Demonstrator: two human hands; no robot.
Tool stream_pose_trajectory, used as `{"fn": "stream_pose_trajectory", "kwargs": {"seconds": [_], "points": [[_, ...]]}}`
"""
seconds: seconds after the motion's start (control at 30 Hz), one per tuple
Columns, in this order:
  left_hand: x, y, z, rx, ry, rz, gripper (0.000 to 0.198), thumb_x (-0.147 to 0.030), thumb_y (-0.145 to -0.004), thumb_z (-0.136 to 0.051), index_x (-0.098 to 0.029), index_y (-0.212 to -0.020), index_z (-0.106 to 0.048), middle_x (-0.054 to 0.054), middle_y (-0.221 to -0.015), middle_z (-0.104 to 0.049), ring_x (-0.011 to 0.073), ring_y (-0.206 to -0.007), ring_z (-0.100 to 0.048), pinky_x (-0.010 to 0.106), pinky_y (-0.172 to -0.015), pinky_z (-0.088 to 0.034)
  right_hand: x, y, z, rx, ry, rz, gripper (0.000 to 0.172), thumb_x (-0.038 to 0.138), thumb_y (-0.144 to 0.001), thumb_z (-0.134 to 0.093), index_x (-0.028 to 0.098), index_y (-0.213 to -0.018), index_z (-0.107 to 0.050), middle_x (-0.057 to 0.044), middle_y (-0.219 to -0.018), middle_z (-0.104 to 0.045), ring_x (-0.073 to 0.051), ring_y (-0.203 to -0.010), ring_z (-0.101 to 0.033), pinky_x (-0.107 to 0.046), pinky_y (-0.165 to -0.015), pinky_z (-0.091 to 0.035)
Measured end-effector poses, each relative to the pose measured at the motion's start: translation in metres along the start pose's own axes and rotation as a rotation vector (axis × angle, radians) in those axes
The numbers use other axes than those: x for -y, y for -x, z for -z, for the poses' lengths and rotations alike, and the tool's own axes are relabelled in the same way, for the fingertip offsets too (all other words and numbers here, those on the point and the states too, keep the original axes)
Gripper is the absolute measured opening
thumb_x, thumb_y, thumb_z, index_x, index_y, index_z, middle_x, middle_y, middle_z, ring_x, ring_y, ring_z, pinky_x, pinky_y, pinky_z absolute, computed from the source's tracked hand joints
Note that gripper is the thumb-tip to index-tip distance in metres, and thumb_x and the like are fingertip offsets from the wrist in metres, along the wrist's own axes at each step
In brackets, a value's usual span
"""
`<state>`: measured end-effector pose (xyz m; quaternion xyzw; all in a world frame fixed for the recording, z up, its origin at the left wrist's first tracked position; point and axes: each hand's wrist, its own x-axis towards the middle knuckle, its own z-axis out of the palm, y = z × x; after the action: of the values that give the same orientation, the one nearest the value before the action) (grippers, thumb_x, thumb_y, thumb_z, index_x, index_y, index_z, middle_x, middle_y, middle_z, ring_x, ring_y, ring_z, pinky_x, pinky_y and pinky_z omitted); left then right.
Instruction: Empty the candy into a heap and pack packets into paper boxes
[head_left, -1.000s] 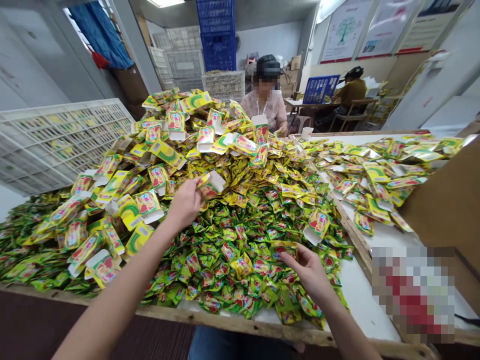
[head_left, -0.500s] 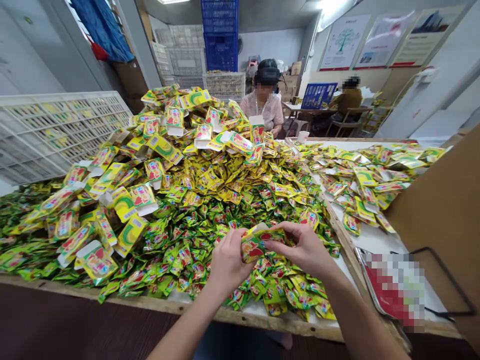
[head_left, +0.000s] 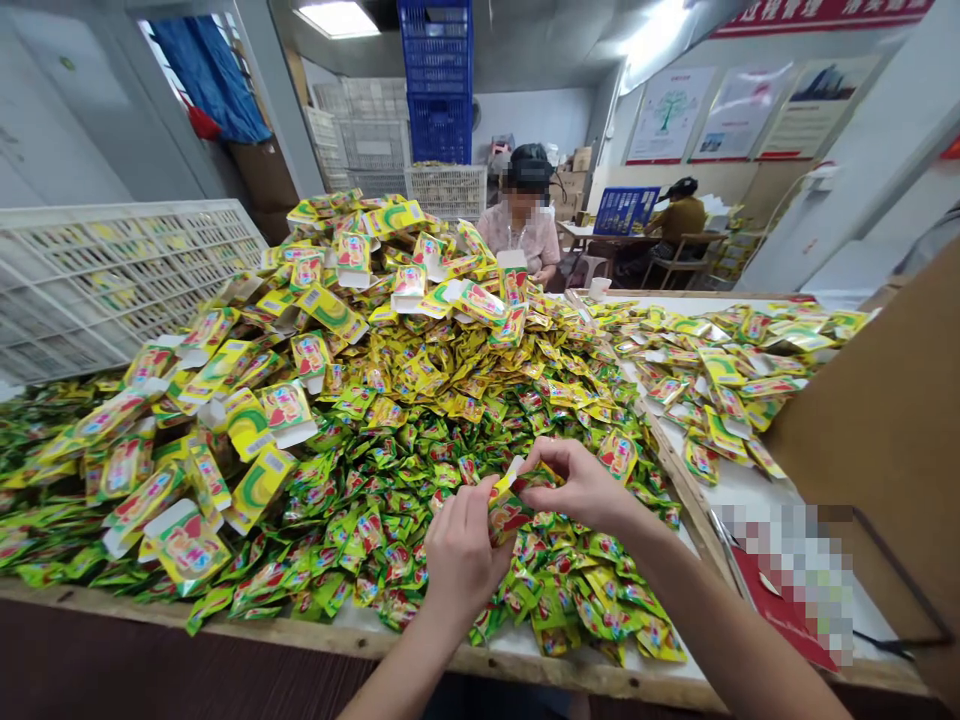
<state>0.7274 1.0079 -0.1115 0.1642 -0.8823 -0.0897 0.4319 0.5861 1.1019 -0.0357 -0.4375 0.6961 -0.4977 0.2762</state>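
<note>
My left hand (head_left: 466,545) is wrapped round a small yellow-green box (head_left: 507,512), whose white flap stands open at the top. At the mouth of the box, my right hand (head_left: 581,485) pinches a small green packet (head_left: 541,478). Below and around both hands lie loose green packets (head_left: 375,500), with yellow packets (head_left: 427,365) farther back. Many yellow boxes with open white flaps (head_left: 259,420) are heaped at the left and back of the pile.
A white crate (head_left: 127,280) leans at the left. Wooden strips (head_left: 360,640) edge the table. Yellow boxes (head_left: 724,370), a red item (head_left: 787,610) and a brown carton (head_left: 877,430) are at the right. A person (head_left: 519,225) sits across the table; another sits farther back.
The view has tilted up slightly. My right hand has moved closer to the box mouth, and its fingers now point down at the opening.
</note>
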Motion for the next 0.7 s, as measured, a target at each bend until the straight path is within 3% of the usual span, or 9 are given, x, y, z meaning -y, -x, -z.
{"fn": "stream_pose_trajectory", "kwargs": {"seconds": [0.2, 0.27, 0.33, 0.43, 0.5, 0.6, 0.7], "points": [[0.006, -0.004, 0.009, 0.086, -0.025, 0.049, 0.045, -0.039, -0.076, -0.060, -0.016, -0.112, -0.047, 0.009, -0.094, -0.067, 0.0212, -0.079, -0.066, 0.029, -0.063, -0.053, 0.008, -0.005, -0.001, 0.263, -0.198, -0.099, 0.032, 0.039, -0.065, -0.074, 0.018, -0.089, -0.069, -0.001, -0.078, -0.068, -0.015, -0.072, -0.061, -0.027, -0.065, -0.048], [0.005, -0.005, 0.013, 0.088, -0.018, 0.061, 0.047, -0.040, -0.076, -0.062, -0.016, -0.113, -0.046, 0.009, -0.095, -0.068, 0.0213, -0.081, -0.067, 0.028, -0.064, -0.054, 0.009, -0.003, -0.005, 0.148, -0.190, -0.058, 0.038, 0.038, -0.065, -0.074, 0.018, -0.097, -0.067, -0.001, -0.079, -0.068, -0.015, -0.074, -0.062, -0.028, -0.068, -0.050], [0.004, -0.006, 0.016, 0.073, -0.025, 0.077, 0.048, -0.042, -0.076, -0.062, -0.016, -0.114, -0.046, 0.010, -0.097, -0.068, 0.0219, -0.083, -0.068, 0.029, -0.066, -0.055, 0.009, 0.002, -0.013, -0.082, -0.099, 0.007, 0.042, 0.035, -0.064, -0.076, 0.018, -0.101, -0.065, -0.001, -0.076, -0.069, -0.016, -0.072, -0.063, -0.030, -0.069, -0.050], [0.003, -0.006, 0.020, 0.088, -0.026, 0.134, 0.050, -0.044, -0.077, -0.062, -0.016, -0.114, -0.047, 0.011, -0.100, -0.068, 0.0228, -0.086, -0.068, 0.030, -0.068, -0.056, 0.006, 0.008, -0.026, -0.323, 0.072, 0.097, 0.030, 0.035, -0.065, -0.076, 0.019, -0.089, -0.067, -0.003, -0.077, -0.070, -0.018, -0.074, -0.064, -0.033, -0.073, -0.049], [0.004, -0.005, 0.021, 0.147, 0.007, 0.151, 0.050, -0.046, -0.075, -0.064, -0.017, -0.112, -0.047, 0.010, -0.099, -0.068, 0.0230, -0.085, -0.069, 0.030, -0.066, -0.056, 0.003, 0.011, -0.030, -0.290, 0.151, 0.135, 0.021, 0.037, -0.068, -0.074, 0.020, -0.077, -0.068, -0.004, -0.078, -0.070, -0.018, -0.074, -0.063, -0.034, -0.074, -0.048], [0.004, -0.004, 0.023, 0.224, 0.073, 0.143, 0.053, -0.048, -0.071, -0.066, -0.018, -0.111, -0.047, 0.009, -0.100, -0.069, 0.0232, -0.086, -0.069, 0.031, -0.066, -0.057, -0.001, 0.013, -0.032, -0.184, 0.183, 0.179, 0.021, 0.041, -0.072, -0.071, 0.021, -0.078, -0.071, -0.004, -0.079, -0.067, -0.017, -0.073, -0.061, -0.033, -0.073, -0.047], [0.003, -0.003, 0.023, 0.212, 0.089, 0.166, 0.052, -0.048, -0.073, -0.064, -0.018, -0.112, -0.047, 0.010, -0.102, -0.068, 0.0233, -0.088, -0.068, 0.031, -0.068, -0.056, -0.001, 0.015, -0.037, -0.266, 0.309, 0.196, 0.018, 0.041, -0.074, -0.070, 0.024, -0.078, -0.073, -0.003, -0.077, -0.063, -0.018, -0.078, -0.058, -0.038, -0.081, -0.042]]}}
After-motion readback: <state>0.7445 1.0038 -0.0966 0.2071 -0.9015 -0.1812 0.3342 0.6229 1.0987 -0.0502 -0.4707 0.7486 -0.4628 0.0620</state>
